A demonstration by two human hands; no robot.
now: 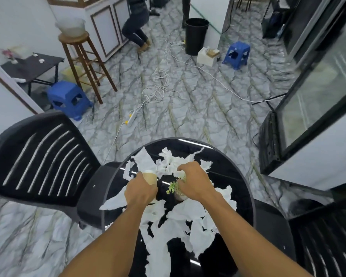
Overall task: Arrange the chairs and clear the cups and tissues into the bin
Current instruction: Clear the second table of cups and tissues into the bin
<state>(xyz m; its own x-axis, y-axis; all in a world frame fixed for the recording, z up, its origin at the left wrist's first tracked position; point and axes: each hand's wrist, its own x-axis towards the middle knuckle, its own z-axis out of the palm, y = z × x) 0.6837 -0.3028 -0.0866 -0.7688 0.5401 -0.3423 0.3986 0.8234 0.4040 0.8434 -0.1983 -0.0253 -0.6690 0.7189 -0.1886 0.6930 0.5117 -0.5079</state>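
Torn white tissues [188, 214] cover the round black glass table [242, 176] in front of me. My left hand [141, 189] grips a tan paper cup [150, 176] near the table's left side. My right hand [194, 181] is curled over tissues beside a small potted green plant [175, 187] at the table's middle; what it holds is hidden. A black slatted chair [40, 160] stands at the table's left, another black chair [328, 236] at the right. The black bin [196, 36] stands far across the floor.
White cables and a power strip [132, 117] trail over the marble floor between table and bin. Blue plastic stools [68, 98] [237, 53], a wooden bar stool [84, 62], a white box [206, 55] and a crouching person [136, 27] are farther off. A glass-fronted cabinet [316, 92] lines the right.
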